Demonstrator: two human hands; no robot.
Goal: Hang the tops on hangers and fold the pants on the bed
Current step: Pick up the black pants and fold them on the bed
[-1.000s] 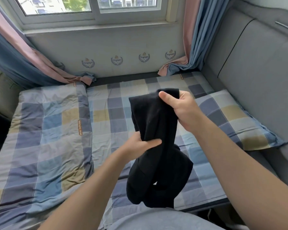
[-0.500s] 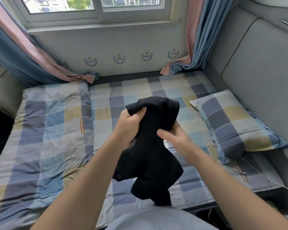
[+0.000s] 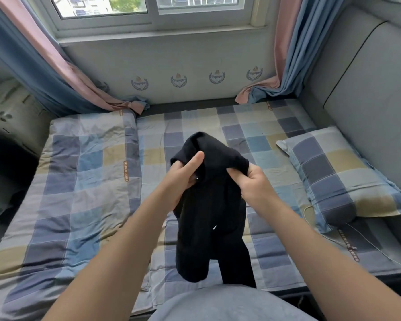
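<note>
A black garment [image 3: 215, 205] hangs bunched in the air above the middle of the checked bed [image 3: 83, 195]. My left hand [image 3: 183, 174] grips its upper left edge, thumb stretched up along the cloth. My right hand [image 3: 252, 181] pinches its upper right edge, close beside the left. Two dark ends dangle down toward my lap. Whether it is a top or pants cannot be told from its crumpled shape. No hanger is in view.
A checked pillow [image 3: 338, 174] lies at the bed's right, against a grey padded headboard [image 3: 368, 89]. A thin white cable [image 3: 370, 244] runs by the pillow. Curtains [image 3: 63, 72] drape onto the bed's far corners under the window. A dark item [image 3: 9, 209] lies on the floor at left.
My right hand dropped from the garment's top, then took hold of its upper right edge; my left hand rose to the upper left edge. The garment now spreads a little between both hands.
</note>
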